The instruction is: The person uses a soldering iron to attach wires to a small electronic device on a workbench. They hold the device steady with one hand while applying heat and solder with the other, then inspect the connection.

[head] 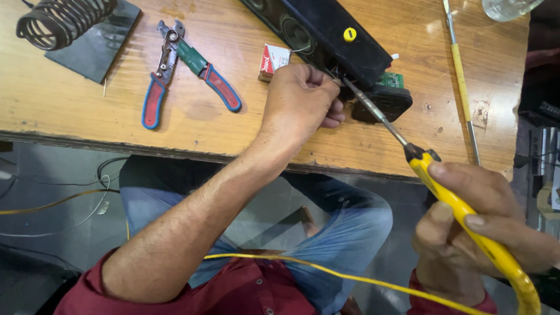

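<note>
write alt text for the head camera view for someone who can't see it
The right hand holds a yellow-handled soldering iron with its tip at the end of a long black speaker box, where the left hand pinches thin wires. On the wooden table lie red-and-blue-handled wire strippers and a coiled metal iron stand.

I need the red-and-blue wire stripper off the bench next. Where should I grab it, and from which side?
Take the wire stripper by its two padded handles, probably from the near table edge. The handles splay open toward you, while the metal jaws point away toward the coiled iron stand. It lies flat, apart from both hands, so close the handles together as you lift.
</note>
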`<state>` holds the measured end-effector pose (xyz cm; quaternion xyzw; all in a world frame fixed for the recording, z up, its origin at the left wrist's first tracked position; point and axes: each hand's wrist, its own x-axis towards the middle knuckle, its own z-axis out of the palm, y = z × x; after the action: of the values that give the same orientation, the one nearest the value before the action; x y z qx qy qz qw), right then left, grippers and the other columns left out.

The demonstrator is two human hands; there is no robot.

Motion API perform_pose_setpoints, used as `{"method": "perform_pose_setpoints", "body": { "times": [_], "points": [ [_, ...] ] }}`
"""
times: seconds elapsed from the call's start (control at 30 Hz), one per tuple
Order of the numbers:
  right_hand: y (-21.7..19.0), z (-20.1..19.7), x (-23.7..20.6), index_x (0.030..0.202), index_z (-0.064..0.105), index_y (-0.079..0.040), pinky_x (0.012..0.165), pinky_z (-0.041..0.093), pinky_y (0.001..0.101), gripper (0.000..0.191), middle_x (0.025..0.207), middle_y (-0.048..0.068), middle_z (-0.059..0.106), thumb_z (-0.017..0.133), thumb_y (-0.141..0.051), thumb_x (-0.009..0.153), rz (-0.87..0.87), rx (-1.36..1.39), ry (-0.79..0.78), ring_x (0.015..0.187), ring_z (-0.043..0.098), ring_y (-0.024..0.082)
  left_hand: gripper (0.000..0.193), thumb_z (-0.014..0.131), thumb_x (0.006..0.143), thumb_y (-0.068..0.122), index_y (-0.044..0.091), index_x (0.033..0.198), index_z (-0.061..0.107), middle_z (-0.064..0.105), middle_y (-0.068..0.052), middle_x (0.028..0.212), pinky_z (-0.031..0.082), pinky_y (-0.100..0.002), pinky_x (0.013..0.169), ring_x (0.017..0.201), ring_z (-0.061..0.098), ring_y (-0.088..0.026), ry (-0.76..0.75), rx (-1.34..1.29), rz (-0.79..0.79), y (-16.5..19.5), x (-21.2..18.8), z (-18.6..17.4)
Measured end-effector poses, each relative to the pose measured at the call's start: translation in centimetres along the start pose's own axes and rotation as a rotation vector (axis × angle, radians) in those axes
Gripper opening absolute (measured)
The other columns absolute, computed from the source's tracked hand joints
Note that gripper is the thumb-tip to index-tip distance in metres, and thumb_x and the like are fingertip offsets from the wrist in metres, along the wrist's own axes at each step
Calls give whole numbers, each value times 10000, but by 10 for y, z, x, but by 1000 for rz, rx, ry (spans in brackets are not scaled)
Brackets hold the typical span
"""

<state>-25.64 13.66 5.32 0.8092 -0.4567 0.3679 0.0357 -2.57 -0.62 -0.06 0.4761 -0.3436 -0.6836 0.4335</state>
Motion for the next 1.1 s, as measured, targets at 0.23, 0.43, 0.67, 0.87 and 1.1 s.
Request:
{"method": "perform_pose_setpoints", "body": {
  "times": [0.23,0.43,0.67,0.87,1.1],
  "points": [
    [3,12,-21,1099,508,70,678,567,360,204,1014,221,687,595,-79,992,2,88,387,777,675,292,143,617,938,59,-65,876,653,717,-121,719,647,-286,523,587,736,-184,12,-18,-27,-6,6,-1],
    [14,21,-23,1080,487,76,673,579,344,243,1006,223,669,582,-143,1032,1,101,534,761,677,300,138,634,940,59,-75,909,619,696,-130,721,638,-315,507,576,720,-204,23,-49,-47,-14,12,-1],
    [17,28,-26,1057,478,79,679,565,331,250,982,221,650,563,-156,1057,34,59,620,762,674,303,124,627,947,54,-68,929,613,694,-132,733,637,-316,520,582,710,-197,22,-74,-74,-15,11,-3],
    [23,33,-26,1099,431,68,719,576,323,243,1000,216,645,539,-150,1097,35,44,665,799,685,307,125,634,947,58,-65,940,614,695,-133,729,624,-307,514,578,711,-195,35,-71,-113,-13,8,-4],
    [37,34,-37,1106,412,57,726,609,317,214,993,231,636,500,-137,1112,27,-65,681,791,698,313,123,638,949,52,-68,933,615,690,-141,725,613,-305,503,574,707,-200,39,-62,-117,-12,6,-4]
  ]
}}
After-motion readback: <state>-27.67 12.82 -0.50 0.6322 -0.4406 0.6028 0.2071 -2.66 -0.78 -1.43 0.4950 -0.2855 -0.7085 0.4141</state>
